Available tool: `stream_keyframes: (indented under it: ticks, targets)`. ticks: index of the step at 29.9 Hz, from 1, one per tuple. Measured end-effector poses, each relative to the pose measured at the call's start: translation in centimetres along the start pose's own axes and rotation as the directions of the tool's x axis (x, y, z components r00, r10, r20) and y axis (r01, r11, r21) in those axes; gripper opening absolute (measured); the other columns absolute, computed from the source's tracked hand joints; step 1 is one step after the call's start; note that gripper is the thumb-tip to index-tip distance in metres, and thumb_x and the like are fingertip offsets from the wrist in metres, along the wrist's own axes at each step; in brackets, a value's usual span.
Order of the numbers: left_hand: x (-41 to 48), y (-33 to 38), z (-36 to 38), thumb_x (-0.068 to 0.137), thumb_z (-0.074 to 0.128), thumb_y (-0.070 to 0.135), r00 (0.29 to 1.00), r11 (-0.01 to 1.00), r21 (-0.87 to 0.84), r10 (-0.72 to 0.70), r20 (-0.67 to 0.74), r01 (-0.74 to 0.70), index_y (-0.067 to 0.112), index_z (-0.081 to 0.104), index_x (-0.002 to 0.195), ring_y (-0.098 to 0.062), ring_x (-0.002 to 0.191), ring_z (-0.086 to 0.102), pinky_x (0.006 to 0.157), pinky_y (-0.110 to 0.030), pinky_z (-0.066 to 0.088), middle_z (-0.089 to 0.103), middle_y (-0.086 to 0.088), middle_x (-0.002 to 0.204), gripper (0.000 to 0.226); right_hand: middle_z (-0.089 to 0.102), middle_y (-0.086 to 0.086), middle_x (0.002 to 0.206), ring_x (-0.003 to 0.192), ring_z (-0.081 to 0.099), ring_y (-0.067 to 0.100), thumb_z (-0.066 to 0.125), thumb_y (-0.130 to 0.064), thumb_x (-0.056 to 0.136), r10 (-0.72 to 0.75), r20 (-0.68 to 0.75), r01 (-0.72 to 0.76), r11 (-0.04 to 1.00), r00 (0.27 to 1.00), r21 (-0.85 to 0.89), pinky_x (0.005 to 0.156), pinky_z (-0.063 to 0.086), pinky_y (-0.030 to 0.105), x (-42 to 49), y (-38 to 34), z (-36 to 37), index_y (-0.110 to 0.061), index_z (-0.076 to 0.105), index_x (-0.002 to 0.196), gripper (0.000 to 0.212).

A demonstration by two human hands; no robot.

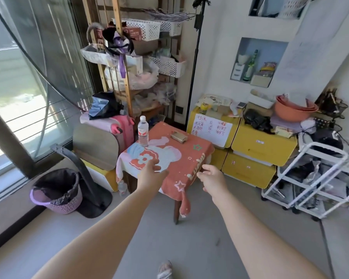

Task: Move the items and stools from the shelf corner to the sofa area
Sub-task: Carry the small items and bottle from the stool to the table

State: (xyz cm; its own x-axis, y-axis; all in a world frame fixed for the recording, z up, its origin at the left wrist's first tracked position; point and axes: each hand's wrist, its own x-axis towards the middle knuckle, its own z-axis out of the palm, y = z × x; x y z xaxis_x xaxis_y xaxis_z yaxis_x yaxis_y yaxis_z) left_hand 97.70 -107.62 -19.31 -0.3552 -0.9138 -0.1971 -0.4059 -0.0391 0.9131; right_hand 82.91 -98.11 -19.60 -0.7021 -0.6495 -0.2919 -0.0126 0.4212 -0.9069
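A stool (176, 208) stands in the shelf corner, draped with a red cartoon-print towel (181, 158). A clear water bottle (143, 131) with a red label stands upright on its far left corner. A small brown box (179, 136) lies near the far edge. My left hand (151, 173) reaches over the near left edge of the towel, fingers relaxed and holding nothing. My right hand (211, 176) hovers at the near right edge, fingers loosely spread and empty. Both arms stretch forward.
A wooden shelf (127, 81) with white baskets stands behind the stool. A pink suitcase (121, 127) and purple bin (56, 193) are on the left by the window. Yellow drawers (256, 150) and a white cart (314, 178) are on the right. Grey floor (169, 238) lies in front.
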Motion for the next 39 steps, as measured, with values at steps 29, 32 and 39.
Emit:
stream_keyframes:
  ticks: [29,32,39]
  targets:
    - [38.6,15.8,25.6,0.087,0.061,0.017,0.954,0.974,-0.021,-0.226,-0.199,0.226,0.020,0.051,0.110,-0.002,0.070,0.050,0.058,-0.020,0.041,0.055,0.005,0.094,0.025,0.057,0.008,0.123,0.113,0.054,0.026,0.054,-0.014,0.089,0.051,0.235,0.005,0.973,0.971,-0.232,0.100,0.046,0.043,49.8,-10.1,-11.4,-0.009,0.052,0.128,0.039]
    - [40.2,16.7,27.4,0.087,0.063,0.017,0.937,0.967,-0.056,-0.253,-0.242,0.247,0.020,0.052,0.112,-0.014,0.089,0.055,0.064,-0.024,0.040,0.054,0.003,0.102,0.028,0.056,0.010,0.130,0.113,0.055,0.026,0.053,-0.013,0.088,0.051,0.282,0.026,0.965,0.958,-0.261,0.101,0.045,0.042,53.8,-10.8,-11.7,-0.009,0.052,0.129,0.041]
    - [43.3,14.4,27.2,0.086,0.063,0.018,0.863,0.923,-0.118,-0.384,-0.329,0.366,0.015,0.052,0.127,-0.016,0.092,0.054,0.067,-0.024,0.039,0.060,-0.001,0.110,0.042,0.054,0.003,0.106,0.098,0.051,0.016,0.055,-0.015,0.090,0.115,0.458,0.031,0.954,0.882,-0.299,0.095,0.044,0.034,58.4,-9.9,-8.3,-0.009,0.051,0.131,0.042]
